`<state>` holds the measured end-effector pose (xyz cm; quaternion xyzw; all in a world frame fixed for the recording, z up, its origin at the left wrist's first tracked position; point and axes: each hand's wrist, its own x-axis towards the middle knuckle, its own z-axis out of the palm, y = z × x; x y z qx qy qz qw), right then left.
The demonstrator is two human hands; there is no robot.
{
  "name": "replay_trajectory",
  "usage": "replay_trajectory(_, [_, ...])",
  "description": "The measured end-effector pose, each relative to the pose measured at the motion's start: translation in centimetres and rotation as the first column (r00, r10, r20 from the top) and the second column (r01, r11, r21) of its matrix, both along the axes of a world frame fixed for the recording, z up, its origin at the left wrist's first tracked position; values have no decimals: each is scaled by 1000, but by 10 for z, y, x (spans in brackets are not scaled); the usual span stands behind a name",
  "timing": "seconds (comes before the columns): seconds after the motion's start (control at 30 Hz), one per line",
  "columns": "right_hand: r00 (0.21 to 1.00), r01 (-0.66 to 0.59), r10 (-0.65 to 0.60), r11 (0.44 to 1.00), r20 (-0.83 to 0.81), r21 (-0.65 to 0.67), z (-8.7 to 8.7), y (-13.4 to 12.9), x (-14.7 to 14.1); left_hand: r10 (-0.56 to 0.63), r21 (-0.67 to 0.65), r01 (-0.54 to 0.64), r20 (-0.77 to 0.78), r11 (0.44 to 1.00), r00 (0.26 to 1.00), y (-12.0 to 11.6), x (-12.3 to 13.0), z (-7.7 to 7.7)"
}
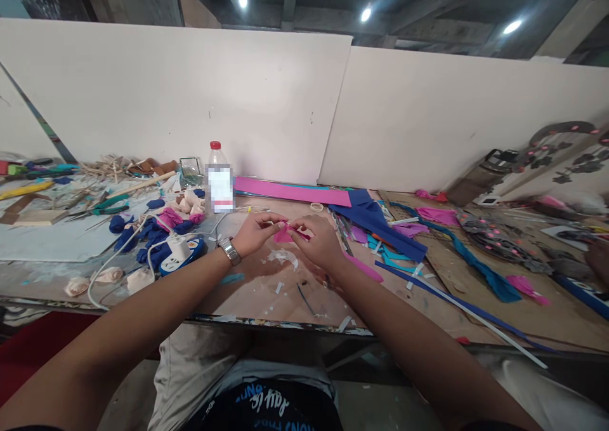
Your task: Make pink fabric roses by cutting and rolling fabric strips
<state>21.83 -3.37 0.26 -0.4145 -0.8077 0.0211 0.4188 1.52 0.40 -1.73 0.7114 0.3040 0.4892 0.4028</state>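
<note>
Both hands meet over the middle of the table, pinching one small piece of pink crepe paper [283, 235]. My left hand [257, 231], with a metal watch [230, 251] on its wrist, grips the paper's left side between thumb and fingertips. From the right, my right hand [320, 239] holds the other side in a pinch. Part of the paper is hidden by the fingers. Below the hands, a whitish smear and small white scraps mark the tabletop [266, 298].
Left of my hands lie a power strip [183, 258] with a white cable, blue crumpled flowers [152, 234] and pliers [107, 205]. A red-capped bottle [217, 158] stands behind. Pink strips [295, 192], blue paper [380, 225] and a long white stick [480, 313] lie beyond and right. Another person's hand [598, 259] shows far right.
</note>
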Motion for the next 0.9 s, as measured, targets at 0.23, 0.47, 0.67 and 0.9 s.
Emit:
replay_trajectory(0.23, [1000,-6,6,1000,3,2,1,0,0,-25,5,25,-42,1000,999,-2,1,0])
replay_trajectory(0.47, [1000,-16,15,1000,-1,-26,1,-2,-2,-90,17,91,-34,996,995,-3,1,-1])
replay_trajectory(0.67, [1000,-21,20,999,-8,-40,1,-2,-3,-111,64,115,-58,991,992,-3,1,0])
replay_trajectory(0.9, [999,-17,16,998,-28,-57,0,-2,-3,-113,10,113,-31,994,993,-3,3,-3])
